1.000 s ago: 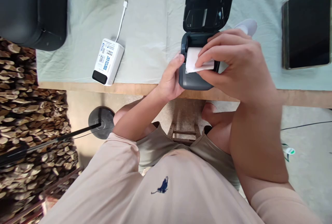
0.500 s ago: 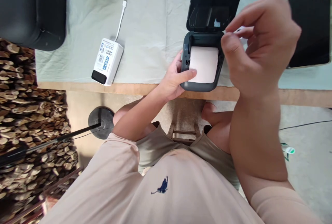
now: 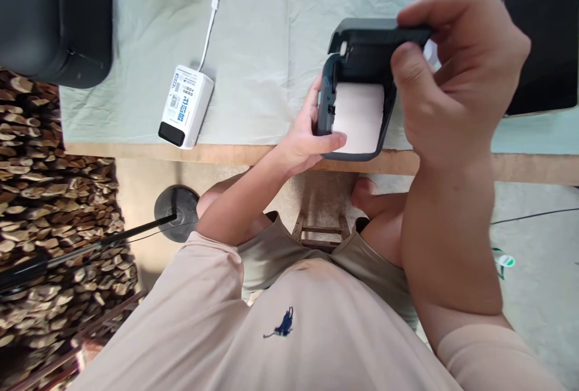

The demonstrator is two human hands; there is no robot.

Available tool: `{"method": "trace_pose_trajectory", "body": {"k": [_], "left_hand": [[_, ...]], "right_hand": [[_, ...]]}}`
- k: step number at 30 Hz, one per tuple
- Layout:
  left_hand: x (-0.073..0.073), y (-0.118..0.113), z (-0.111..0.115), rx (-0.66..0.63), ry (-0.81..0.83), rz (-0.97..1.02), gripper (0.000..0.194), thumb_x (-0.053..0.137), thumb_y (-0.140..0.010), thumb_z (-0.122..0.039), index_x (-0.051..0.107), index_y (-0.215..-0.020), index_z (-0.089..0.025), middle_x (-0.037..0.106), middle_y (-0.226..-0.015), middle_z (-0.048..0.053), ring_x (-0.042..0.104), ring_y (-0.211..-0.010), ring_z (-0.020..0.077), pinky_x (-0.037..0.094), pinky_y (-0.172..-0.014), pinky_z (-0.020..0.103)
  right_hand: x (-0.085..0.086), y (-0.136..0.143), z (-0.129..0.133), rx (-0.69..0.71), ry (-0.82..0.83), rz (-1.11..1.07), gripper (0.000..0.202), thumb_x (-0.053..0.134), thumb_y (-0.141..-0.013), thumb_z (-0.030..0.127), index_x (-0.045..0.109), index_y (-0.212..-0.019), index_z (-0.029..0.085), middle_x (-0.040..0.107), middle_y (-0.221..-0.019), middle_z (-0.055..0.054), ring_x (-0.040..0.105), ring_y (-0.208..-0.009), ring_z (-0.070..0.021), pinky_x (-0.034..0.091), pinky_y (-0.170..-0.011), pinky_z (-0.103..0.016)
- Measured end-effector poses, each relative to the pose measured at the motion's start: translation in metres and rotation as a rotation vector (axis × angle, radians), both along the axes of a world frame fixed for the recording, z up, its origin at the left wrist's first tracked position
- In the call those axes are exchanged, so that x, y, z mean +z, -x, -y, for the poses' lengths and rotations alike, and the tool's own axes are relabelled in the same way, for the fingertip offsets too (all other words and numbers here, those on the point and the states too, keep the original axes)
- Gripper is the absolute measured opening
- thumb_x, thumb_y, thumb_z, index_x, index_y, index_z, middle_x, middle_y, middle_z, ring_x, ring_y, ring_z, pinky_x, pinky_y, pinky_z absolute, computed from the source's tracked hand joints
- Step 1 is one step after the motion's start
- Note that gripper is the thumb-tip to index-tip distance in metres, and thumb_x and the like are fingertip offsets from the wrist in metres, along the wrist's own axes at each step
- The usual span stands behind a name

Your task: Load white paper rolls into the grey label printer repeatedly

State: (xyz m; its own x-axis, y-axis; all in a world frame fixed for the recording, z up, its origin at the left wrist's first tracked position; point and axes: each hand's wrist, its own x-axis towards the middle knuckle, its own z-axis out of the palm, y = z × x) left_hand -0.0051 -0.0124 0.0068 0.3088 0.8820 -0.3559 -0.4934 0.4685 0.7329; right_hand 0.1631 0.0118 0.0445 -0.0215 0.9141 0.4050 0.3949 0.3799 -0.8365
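A dark label printer point(image 3: 323, 119) is at the table's front edge, its hinged lid point(image 3: 375, 26) partly raised. Inside its body lies a white paper roll point(image 3: 359, 116). My left hand point(image 3: 310, 137) grips the printer's left side, thumb resting on the roll's lower left corner. The lid's right corner is pinched between the thumb and fingers of my right hand point(image 3: 452, 68). A small whitish piece point(image 3: 432, 53) shows among the fingers of that hand; what it is, I cannot make out.
A white power bank point(image 3: 186, 107) with a short cable lies on the cloth-covered table point(image 3: 248, 65). At the right is a black tablet point(image 3: 545, 47); at the upper left, a black case point(image 3: 54, 23). A black pole with a round base point(image 3: 176, 213) stands below the table's left part.
The lid has swung down toward the printer body and is now less open. My right hand has taken hold of the lid's corner. My left hand still holds the body.
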Motion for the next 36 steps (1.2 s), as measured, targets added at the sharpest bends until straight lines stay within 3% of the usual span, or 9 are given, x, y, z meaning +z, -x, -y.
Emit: {"method": "trace_pose_trajectory", "body": {"k": [3, 6, 11, 15, 18, 20, 26, 32, 36], "left_hand": [[0.000, 0.001, -0.001, -0.011, -0.022, 0.016, 0.094, 0.088, -0.059, -0.018, 0.049, -0.143, -0.033, 0.073, -0.115, 0.001, 0.061, -0.137, 0.0321, 0.054, -0.114, 0.047], [-0.001, 0.002, 0.000, -0.034, -0.056, 0.011, 0.094, 0.089, -0.061, -0.021, 0.047, -0.144, -0.033, 0.074, -0.113, 0.002, 0.065, -0.132, 0.0321, 0.057, -0.111, 0.046], [-0.001, 0.002, 0.001, -0.017, -0.041, 0.030, 0.099, 0.089, -0.058, -0.018, 0.045, -0.145, -0.034, 0.075, -0.114, 0.001, 0.065, -0.132, 0.0319, 0.057, -0.111, 0.045], [-0.004, 0.003, 0.002, -0.033, -0.069, 0.016, 0.094, 0.088, -0.062, -0.024, 0.045, -0.145, -0.035, 0.073, -0.119, 0.001, 0.064, -0.134, 0.0308, 0.058, -0.109, 0.042], [-0.009, 0.005, 0.002, -0.005, -0.118, 0.036, 0.067, 0.077, -0.077, -0.038, 0.053, -0.139, -0.031, 0.073, -0.120, 0.001, 0.069, -0.125, 0.0286, 0.061, -0.101, 0.040], [-0.011, 0.005, 0.002, 0.023, -0.102, 0.035, 0.051, 0.066, -0.085, -0.046, 0.060, -0.133, -0.027, 0.074, -0.119, 0.003, 0.070, -0.122, 0.0280, 0.061, -0.098, 0.038], [-0.008, 0.000, 0.002, 0.043, -0.013, -0.026, 0.030, 0.061, -0.090, -0.045, 0.069, -0.109, -0.023, 0.076, -0.104, 0.004, 0.073, -0.116, 0.0278, 0.062, -0.085, 0.031], [-0.010, 0.002, -0.002, 0.010, -0.109, 0.024, 0.021, 0.061, -0.092, -0.039, 0.069, -0.097, -0.021, 0.072, -0.086, 0.001, 0.075, -0.080, 0.0164, 0.056, -0.066, 0.023], [-0.011, 0.001, -0.005, -0.004, -0.062, 0.028, 0.022, 0.055, -0.094, -0.038, 0.066, -0.097, -0.019, 0.073, -0.093, 0.003, 0.075, -0.107, 0.0236, 0.061, -0.083, 0.028]], "right_hand": [[-0.001, -0.004, 0.002, 0.062, 0.068, 0.046, 0.021, 0.057, -0.079, 0.015, 0.067, -0.097, 0.018, 0.062, -0.115, -0.005, 0.061, -0.115, -0.0130, 0.055, -0.087, -0.024], [-0.003, -0.008, 0.003, 0.141, 0.145, 0.149, 0.025, 0.065, -0.071, 0.016, 0.069, -0.095, 0.022, 0.058, -0.128, -0.003, 0.057, -0.126, -0.0149, 0.056, -0.101, -0.030], [-0.009, -0.011, -0.001, 0.220, 0.214, 0.152, 0.024, 0.066, -0.079, 0.031, 0.068, -0.102, 0.025, 0.054, -0.137, -0.002, 0.052, -0.134, -0.0160, 0.050, -0.116, -0.037], [-0.011, -0.010, -0.003, 0.178, 0.297, 0.031, 0.041, 0.064, -0.077, 0.028, 0.061, -0.118, 0.027, 0.059, -0.126, -0.003, 0.057, -0.117, -0.0119, 0.054, -0.099, -0.028], [-0.009, -0.008, -0.002, 0.193, 0.395, -0.012, 0.056, 0.070, -0.074, 0.033, 0.056, -0.128, 0.029, 0.057, -0.127, -0.002, 0.058, -0.102, -0.0081, 0.049, -0.073, -0.017], [-0.008, -0.006, 0.000, 0.238, 0.439, -0.029, 0.063, 0.072, -0.071, 0.035, 0.053, -0.131, 0.030, 0.056, -0.128, -0.002, 0.056, -0.092, -0.0054, 0.046, -0.067, -0.016], [-0.008, -0.002, 0.001, 0.231, 0.497, -0.063, 0.066, 0.074, -0.068, 0.035, 0.051, -0.129, 0.030, 0.059, -0.113, -0.001, 0.056, -0.088, -0.0051, 0.047, -0.066, -0.016], [-0.011, -0.002, 0.001, 0.327, 0.506, -0.198, 0.089, 0.079, -0.066, 0.038, 0.030, -0.140, 0.032, 0.060, -0.104, 0.000, 0.058, -0.084, -0.0057, 0.053, -0.071, -0.019], [-0.012, -0.002, 0.002, 0.268, 0.519, -0.144, 0.082, 0.076, -0.073, 0.034, 0.030, -0.140, 0.033, 0.058, -0.114, 0.000, 0.058, -0.089, -0.0031, 0.055, -0.080, -0.018]]}}
